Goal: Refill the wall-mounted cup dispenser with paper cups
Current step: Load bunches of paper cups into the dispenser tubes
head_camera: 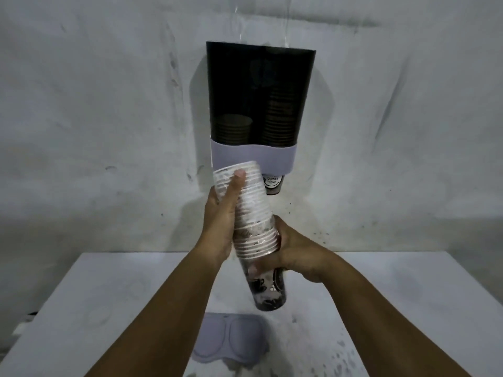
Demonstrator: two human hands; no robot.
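The left hand [221, 213] is wrapped around the upper part of a stack of paper cups [251, 213], its thumb lying up the side near the rims. The stack is held tilted above the far middle of the white tabletop [109, 295], its top end just in front of the pale band at the foot of the wall-mounted cup dispenser [260, 104]. Through the dispenser's dark cover two columns of cups show, the left one shorter than the right, and one printed cup [273, 184] pokes out below. A pale lid [231, 338] lies near the tabletop's front edge. The right hand [296, 251] grips the stack's lower part.
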